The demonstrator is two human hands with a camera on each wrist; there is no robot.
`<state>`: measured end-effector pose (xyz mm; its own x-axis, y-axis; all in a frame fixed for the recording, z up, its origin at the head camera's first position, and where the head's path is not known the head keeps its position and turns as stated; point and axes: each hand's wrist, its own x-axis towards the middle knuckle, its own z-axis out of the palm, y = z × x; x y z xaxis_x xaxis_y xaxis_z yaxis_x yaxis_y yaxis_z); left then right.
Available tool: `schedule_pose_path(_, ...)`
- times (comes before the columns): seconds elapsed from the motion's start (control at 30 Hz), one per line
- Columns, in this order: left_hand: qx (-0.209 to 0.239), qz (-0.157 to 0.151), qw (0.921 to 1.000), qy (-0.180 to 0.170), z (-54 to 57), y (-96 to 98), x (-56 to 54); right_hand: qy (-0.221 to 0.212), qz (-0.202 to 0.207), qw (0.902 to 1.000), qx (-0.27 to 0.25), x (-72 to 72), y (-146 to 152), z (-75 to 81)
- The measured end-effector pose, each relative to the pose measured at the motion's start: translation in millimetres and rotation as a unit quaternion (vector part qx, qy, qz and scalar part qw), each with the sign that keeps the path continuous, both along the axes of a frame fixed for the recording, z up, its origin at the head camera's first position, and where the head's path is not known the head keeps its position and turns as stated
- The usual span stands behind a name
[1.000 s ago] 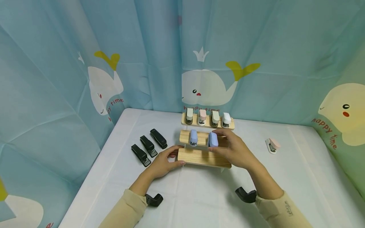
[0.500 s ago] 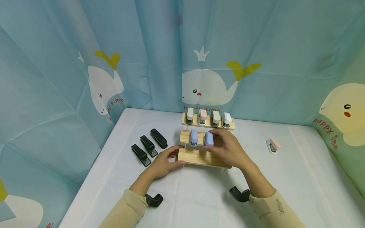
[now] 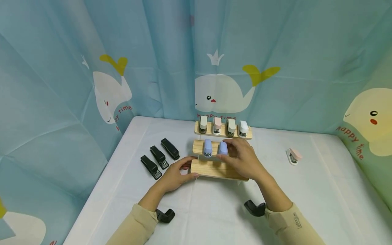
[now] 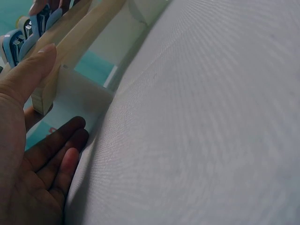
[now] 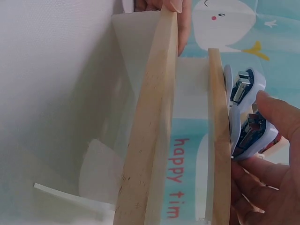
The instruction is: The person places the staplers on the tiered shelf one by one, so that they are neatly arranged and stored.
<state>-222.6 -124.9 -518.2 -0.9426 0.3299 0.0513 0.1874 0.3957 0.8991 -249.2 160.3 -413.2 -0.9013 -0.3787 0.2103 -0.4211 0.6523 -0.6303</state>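
Observation:
A tiered wooden rack [image 3: 218,170] stands mid-table, its three shelves rising toward the back. My left hand [image 3: 177,173] grips the left end of the lowest shelf, thumb [image 4: 40,68] on the board and lower fingers spread beneath. On the middle shelf, my right hand [image 3: 245,159] pinches a light-blue mini stapler [image 3: 223,148] between thumb and fingers. Its base is at the board in the right wrist view. A second light-blue mini stapler [image 3: 208,147] stands just left of it. Several mini staplers line the top shelf, among them a pink one [image 3: 217,124] and a white one [image 3: 243,128].
Three black staplers [image 3: 159,157] lie slanted on the white table [image 3: 196,217] left of the rack. Off to the right lies a pink-and-white mini stapler [image 3: 293,156]. A blue whale-print curtain [image 3: 171,68] hangs behind and at both sides.
My right hand has moved left along the middle shelf with the light-blue stapler, which now stands closer to its twin and straighter. My left hand has stayed on the rack.

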Motion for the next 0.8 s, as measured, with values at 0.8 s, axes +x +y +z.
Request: schedule_pose_path(0.8, 0.003, 0.003, 1.0, -0.006, 2.5, 0.7, 1.3, 0.0, -0.019, 0.9998, 0.004, 1.2, -2.2, -0.9)
